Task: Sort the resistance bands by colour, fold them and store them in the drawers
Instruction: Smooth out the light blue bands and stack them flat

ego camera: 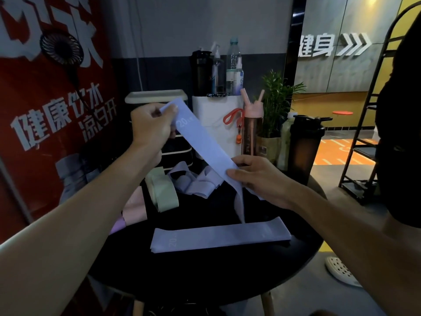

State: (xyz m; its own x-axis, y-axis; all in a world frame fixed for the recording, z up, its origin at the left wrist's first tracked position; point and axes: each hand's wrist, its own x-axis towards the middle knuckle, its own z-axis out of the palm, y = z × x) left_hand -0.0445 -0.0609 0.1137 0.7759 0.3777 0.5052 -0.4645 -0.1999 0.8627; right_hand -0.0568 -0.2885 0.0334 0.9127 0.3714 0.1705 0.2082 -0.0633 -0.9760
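The pale lavender elastic resistance band (205,144), a flat loop printed with "20", is up in the air over the middle of the counter, drawn on a slant between both hands. The left hand (148,124) pinches its far upper end, fingers curled round the fabric. The right hand (257,179) grips it lower and nearer, thumb on top. From there a loose tail droops almost to the flat lavender band (218,238) laid out straight on the near side.

The held band looks light, limp and a little stretchy, so I'd say it will sag wherever it isn't held. Taking it by the two ends and keeping it taut seems the surest way to a clean fold.

Further back lies a tangled heap of lavender bands (196,182). To its left are pale green looped bands (164,192), and at the left edge pink bands (134,208). At the far side of the round black counter (227,281) stand several things:
- a small cream-topped drawer unit (157,96), partly behind the left hand
- a white box (216,124) holding bottles
- a pink drinking bottle (251,133)
- a dark shaker cup (305,147)

A red poster with white lettering (57,110) fills the left wall, and a black metal rack (364,152) stands on the right.
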